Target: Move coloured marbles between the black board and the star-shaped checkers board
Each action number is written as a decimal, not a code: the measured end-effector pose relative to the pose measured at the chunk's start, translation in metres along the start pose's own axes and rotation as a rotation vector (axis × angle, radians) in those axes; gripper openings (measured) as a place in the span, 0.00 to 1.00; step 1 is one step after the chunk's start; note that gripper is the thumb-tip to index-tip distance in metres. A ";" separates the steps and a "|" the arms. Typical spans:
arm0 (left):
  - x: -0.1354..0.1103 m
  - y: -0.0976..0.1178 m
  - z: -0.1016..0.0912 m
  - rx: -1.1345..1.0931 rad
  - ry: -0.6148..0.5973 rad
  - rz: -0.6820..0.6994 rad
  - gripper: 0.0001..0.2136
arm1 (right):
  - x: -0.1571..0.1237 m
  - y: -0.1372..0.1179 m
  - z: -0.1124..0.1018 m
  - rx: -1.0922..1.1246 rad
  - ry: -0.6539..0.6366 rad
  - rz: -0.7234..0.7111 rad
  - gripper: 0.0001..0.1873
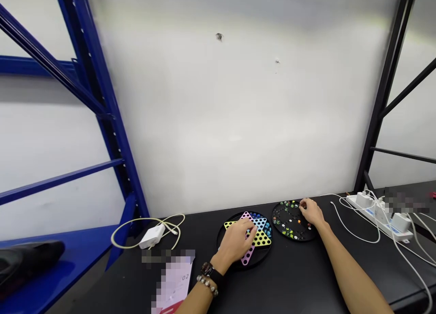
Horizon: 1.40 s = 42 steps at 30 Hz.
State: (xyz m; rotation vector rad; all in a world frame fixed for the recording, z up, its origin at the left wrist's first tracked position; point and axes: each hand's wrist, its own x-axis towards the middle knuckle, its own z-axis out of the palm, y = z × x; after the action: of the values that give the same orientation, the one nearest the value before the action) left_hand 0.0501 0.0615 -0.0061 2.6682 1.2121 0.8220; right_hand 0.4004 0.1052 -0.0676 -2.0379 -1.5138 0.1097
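Observation:
A round black Chinese-checkers board with a star of pink, yellow and blue hole fields lies on the black table. My left hand rests on the star, fingers curled over its middle; whether it pinches a marble is hidden. To the right sits a round black tray holding several coloured marbles. My right hand is at the tray's far right rim, fingers bent down among the marbles, with the fingertips hidden. A watch and a bead bracelet are on my left wrist.
A white charger with a looped pale cable lies at the left of the black table. A white power strip with plugs and cables is at the right. A paper sheet lies near the front. Blue shelving stands at the left.

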 end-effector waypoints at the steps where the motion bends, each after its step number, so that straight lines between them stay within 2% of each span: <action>1: 0.000 0.000 0.000 -0.004 0.001 -0.002 0.16 | -0.002 -0.004 0.001 -0.046 -0.021 -0.027 0.08; 5: -0.001 0.000 0.001 -0.007 -0.007 -0.010 0.16 | -0.006 -0.012 0.002 -0.124 -0.069 -0.074 0.09; 9: 0.000 -0.001 0.001 0.006 -0.010 -0.006 0.16 | -0.003 -0.007 0.002 -0.034 -0.062 -0.066 0.09; 11: 0.000 -0.001 0.001 0.011 -0.008 0.001 0.16 | 0.001 -0.004 0.002 0.134 -0.024 -0.030 0.07; 13: 0.000 -0.001 0.001 0.016 -0.006 0.004 0.16 | 0.004 -0.003 0.000 0.436 0.033 0.066 0.04; 15: 0.000 0.000 0.001 0.025 -0.006 0.003 0.16 | 0.007 -0.005 -0.004 0.730 0.069 0.169 0.07; 19: 0.000 -0.001 0.001 0.030 0.003 0.009 0.16 | 0.008 -0.014 -0.018 1.204 -0.029 0.233 0.10; 21: 0.000 -0.001 0.001 0.022 0.008 0.010 0.16 | 0.006 -0.018 -0.023 1.301 -0.108 0.258 0.09; 26: 0.000 -0.002 0.002 0.015 0.012 0.008 0.16 | 0.003 -0.027 -0.020 1.045 -0.169 0.290 0.06; 32: 0.000 -0.002 0.001 0.002 0.005 0.010 0.16 | 0.006 -0.039 0.003 0.717 -0.080 0.298 0.06; 36: 0.000 -0.002 0.001 0.016 -0.005 0.003 0.17 | 0.010 -0.059 0.018 0.062 -0.131 0.124 0.14; 38: 0.000 -0.001 0.001 0.024 -0.006 0.001 0.17 | 0.012 -0.066 0.024 -0.172 -0.176 0.064 0.17; 42: 0.000 -0.001 0.001 0.032 -0.009 -0.001 0.16 | 0.010 -0.070 0.027 -0.233 -0.178 0.074 0.17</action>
State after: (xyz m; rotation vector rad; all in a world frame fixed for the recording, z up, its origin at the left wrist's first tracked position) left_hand 0.0499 0.0620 -0.0074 2.6934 1.2348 0.7968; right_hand 0.3340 0.1379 -0.0524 -2.3221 -1.6225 0.1540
